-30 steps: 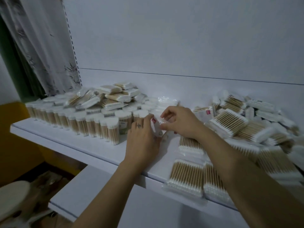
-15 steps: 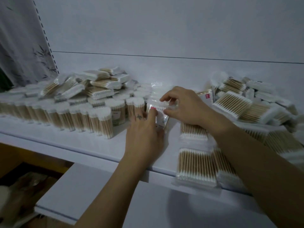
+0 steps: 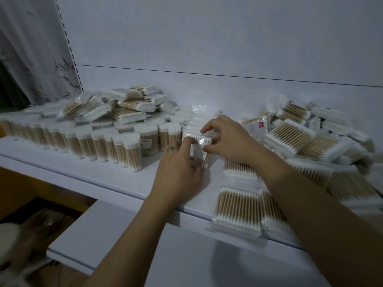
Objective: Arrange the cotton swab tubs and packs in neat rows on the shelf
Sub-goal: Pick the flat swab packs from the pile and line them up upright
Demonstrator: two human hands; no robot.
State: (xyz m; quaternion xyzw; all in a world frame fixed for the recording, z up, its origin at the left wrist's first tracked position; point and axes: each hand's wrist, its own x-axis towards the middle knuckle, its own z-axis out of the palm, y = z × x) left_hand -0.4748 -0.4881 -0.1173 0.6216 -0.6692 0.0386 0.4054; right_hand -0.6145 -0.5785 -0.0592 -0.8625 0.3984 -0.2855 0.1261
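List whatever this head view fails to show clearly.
Head view throughout.
The wrapped bundle: the left hand and right hand cover most of it; tub or pack unclear.
The tub label: print too small and dim.
The right pile of packs: blurred, cut by the frame edge.
The front packs: partly under the right forearm.

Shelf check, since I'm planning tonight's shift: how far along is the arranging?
Done: tub rows stand at left. In hand: left hand and right hand hold one tub at the rows' right end. Left: packs piled on those rows, and a loose heap at right.
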